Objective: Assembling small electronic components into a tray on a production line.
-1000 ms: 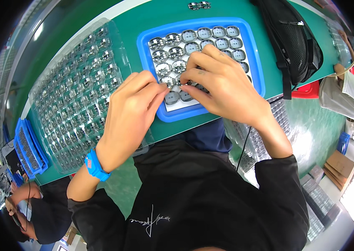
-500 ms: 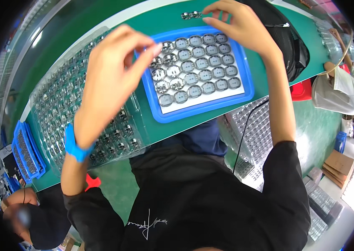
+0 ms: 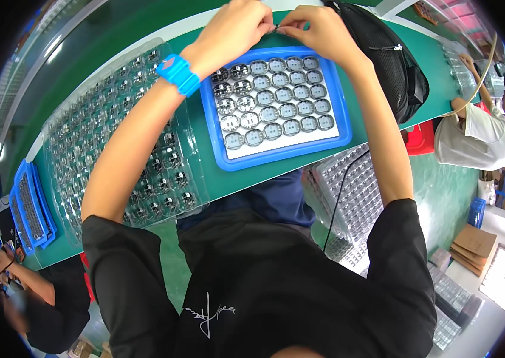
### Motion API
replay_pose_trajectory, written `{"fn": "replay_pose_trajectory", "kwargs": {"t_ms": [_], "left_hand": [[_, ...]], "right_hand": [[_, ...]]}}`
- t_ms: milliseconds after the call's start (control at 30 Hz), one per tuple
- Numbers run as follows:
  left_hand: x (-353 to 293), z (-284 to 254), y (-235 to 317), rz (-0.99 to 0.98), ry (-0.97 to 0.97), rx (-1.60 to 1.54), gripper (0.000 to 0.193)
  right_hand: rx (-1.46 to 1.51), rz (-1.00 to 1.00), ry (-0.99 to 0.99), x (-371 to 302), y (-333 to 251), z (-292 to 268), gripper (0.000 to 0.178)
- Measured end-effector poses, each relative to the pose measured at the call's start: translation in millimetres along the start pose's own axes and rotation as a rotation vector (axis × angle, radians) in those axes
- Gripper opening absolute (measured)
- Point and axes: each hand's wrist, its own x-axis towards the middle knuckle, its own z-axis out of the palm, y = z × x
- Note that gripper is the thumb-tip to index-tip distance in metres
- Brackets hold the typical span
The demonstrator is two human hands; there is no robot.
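Note:
Beyond the far rim of the blue tray (image 3: 224, 162), my two hands meet. My left hand (image 3: 245, 22), with a blue band on its wrist, has its fingertips pinched at a small dark shiny part (image 3: 273, 28). From the other side, my right hand (image 3: 315, 28) pinches the same part between thumb and finger. Fingers cover most of it, so its shape is hard to make out. In the tray, rows of rounded grey pieces (image 3: 269, 114) lie on a white sheet. Several at the left carry shiny metallic parts (image 3: 227, 106) on top.
Left of the tray lies a clear plastic blister tray (image 3: 196, 173) with many small shiny parts. Stacked blue trays (image 3: 35, 203) stand farther left. A black mesh bag (image 3: 392, 65) sits right of my right forearm. Two other people (image 3: 479, 134) are at the sides. More blister trays (image 3: 351, 185) are stacked below the table edge.
My left hand has moved from over the tray's left side to the far side, meeting my right hand. The dark parts that lay near my right fingers are now at or behind my fingertips.

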Motion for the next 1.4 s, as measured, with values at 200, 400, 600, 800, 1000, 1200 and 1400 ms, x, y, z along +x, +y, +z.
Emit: {"fn": "replay_pose_trajectory", "kwargs": {"t_ms": [200,400,600,800,1000,1200,1400], "left_hand": [[-77,-74,46,0.009,0.09,0.062,0.013],[-164,-64,91,-0.247,-0.002,-0.245,0.013],[-179,-44,84,-0.218,-0.027,-0.221,0.013],[-179,-33,81,-0.234,-0.001,-0.217,0.012],[-178,-28,79,-0.207,0.001,-0.174,0.014],[-177,-28,77,-0.194,0.004,-0.168,0.019],[-175,-27,75,-0.184,-0.043,-0.145,0.024]], "right_hand": [[0.192,-0.106,0.011,-41,-88,-41,0.013],[0.272,-0.097,-0.022,-103,-150,-15,0.019],[0.199,-0.074,-0.04,-109,-156,4,0.02],[0.139,-0.08,-0.064,-109,-157,0,0.019],[0.124,-0.052,-0.052,-116,-157,-9,0.019],[0.203,0.009,-0.025,-127,-154,-7,0.026],[0.238,-0.014,0.017,-130,-151,0,0.034]]}}
